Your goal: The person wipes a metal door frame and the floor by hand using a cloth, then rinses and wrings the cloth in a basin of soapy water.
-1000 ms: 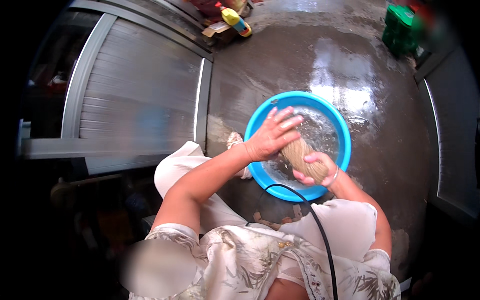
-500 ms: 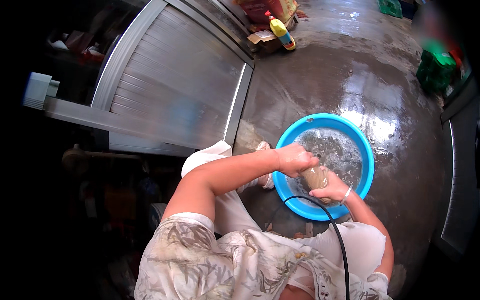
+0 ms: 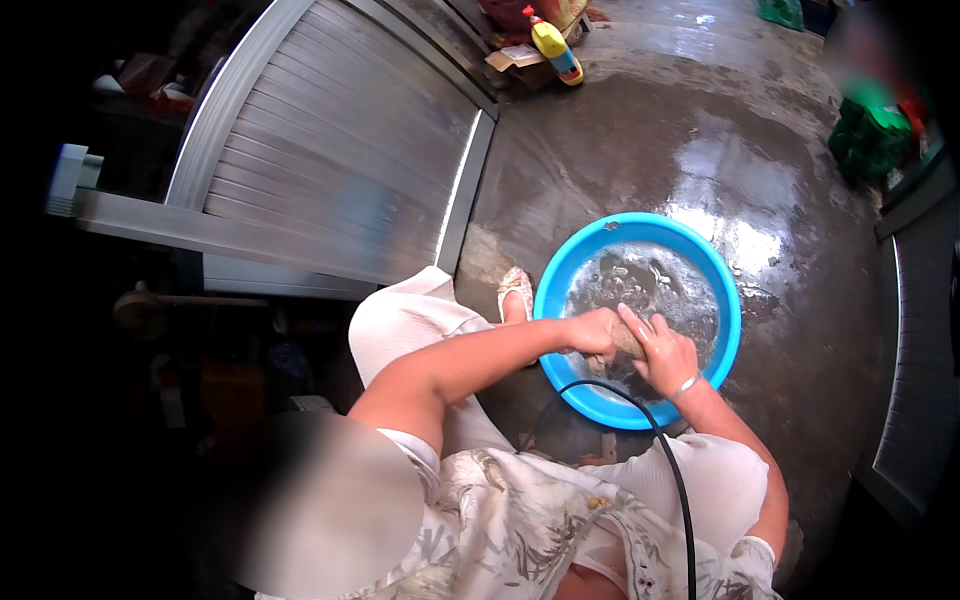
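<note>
Head view showed a tan bundle [image 3: 629, 344] over the blue basin [image 3: 729, 311], its visible stretch lying crosswise: left hand [image 3: 592, 333] wrapped around its left part, right hand [image 3: 669, 358] touching its right, firmness unclear.

- Over the far half of the basin [image 3: 552, 300], the suds lie uncovered, leaving room to pass.
- Above its near half, the left hand [image 3: 590, 332], right hand [image 3: 669, 354] and tan bundle [image 3: 629, 343] block the way.
- Across its near rim arches a black cable [image 3: 687, 530].
- Just left of it stands a shod foot [image 3: 516, 285]; farther left, a ribbed panel [image 3: 330, 150].
- Beyond it, wet floor [image 3: 620, 160] gives passage toward a yellow bottle [image 3: 556, 52]; to its right, toward a dark panel [image 3: 925, 370].
</note>
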The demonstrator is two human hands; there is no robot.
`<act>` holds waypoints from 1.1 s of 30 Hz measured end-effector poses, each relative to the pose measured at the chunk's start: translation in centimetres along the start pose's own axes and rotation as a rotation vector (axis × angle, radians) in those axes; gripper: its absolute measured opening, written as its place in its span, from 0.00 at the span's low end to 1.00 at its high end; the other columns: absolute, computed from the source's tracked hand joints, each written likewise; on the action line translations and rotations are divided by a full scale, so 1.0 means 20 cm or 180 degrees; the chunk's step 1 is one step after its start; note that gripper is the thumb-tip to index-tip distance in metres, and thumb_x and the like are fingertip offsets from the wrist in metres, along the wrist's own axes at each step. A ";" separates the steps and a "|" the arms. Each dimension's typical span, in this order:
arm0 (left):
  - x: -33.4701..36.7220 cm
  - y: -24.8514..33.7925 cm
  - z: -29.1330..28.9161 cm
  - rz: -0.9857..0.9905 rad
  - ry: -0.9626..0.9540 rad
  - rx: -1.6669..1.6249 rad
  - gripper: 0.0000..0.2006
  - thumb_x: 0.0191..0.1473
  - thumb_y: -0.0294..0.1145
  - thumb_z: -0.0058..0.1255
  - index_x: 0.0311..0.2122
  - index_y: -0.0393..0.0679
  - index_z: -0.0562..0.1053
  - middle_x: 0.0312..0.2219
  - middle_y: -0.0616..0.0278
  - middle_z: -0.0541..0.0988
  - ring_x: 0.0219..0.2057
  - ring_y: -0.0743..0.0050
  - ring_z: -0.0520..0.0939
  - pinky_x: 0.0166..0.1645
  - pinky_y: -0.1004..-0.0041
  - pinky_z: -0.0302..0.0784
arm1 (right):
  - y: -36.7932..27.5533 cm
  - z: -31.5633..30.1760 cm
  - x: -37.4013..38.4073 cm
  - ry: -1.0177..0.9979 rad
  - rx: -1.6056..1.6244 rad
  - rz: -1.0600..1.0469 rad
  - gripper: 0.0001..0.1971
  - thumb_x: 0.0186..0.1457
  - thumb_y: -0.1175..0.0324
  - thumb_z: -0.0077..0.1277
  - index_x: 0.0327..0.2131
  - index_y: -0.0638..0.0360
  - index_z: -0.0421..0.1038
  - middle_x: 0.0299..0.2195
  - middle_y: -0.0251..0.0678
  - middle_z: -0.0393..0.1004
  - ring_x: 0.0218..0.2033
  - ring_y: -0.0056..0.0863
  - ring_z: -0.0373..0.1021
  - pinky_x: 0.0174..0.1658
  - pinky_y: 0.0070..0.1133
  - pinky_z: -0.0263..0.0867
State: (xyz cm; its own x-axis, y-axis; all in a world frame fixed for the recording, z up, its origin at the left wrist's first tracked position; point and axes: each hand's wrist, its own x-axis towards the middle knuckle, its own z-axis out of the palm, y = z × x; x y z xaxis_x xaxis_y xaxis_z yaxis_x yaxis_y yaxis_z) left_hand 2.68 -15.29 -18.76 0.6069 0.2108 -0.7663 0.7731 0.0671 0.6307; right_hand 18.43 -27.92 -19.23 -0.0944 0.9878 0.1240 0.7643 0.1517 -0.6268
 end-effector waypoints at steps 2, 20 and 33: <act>-0.01 0.05 -0.01 0.0326 0.0220 0.0067 0.27 0.32 0.18 0.55 0.46 0.39 0.68 0.35 0.61 0.75 0.36 0.75 0.75 0.38 0.75 0.72 | 0.04 0.02 -0.02 0.0370 0.0459 -0.0027 0.39 0.35 0.70 0.61 0.55 0.42 0.60 0.29 0.40 0.70 0.27 0.39 0.73 0.29 0.32 0.70; -0.26 0.53 -0.02 0.4003 0.1875 0.4814 0.19 0.45 0.36 0.51 0.46 0.55 0.72 0.48 0.58 0.72 0.48 0.58 0.74 0.51 0.58 0.69 | -0.03 -0.12 -0.05 -0.2150 0.6732 0.1246 0.11 0.50 0.68 0.55 0.35 0.61 0.67 0.22 0.37 0.71 0.14 0.23 0.68 0.14 0.17 0.64; -0.12 0.35 -0.09 0.1665 0.1210 0.4230 0.10 0.34 0.26 0.54 0.27 0.44 0.69 0.22 0.56 0.75 0.24 0.50 0.78 0.26 0.58 0.73 | 0.02 -0.06 0.02 -0.0728 0.2741 0.1202 0.23 0.35 0.72 0.61 0.38 0.62 0.64 0.23 0.42 0.73 0.23 0.31 0.74 0.25 0.26 0.69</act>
State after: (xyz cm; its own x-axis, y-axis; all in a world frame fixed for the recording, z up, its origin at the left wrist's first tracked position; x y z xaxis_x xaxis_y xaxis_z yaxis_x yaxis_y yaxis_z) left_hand 6.35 -13.54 -12.36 0.9422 0.1801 -0.2825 0.2119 -0.9735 0.0862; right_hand 19.42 -27.56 -18.42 -0.1298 0.9460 -0.2969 0.0488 -0.2930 -0.9549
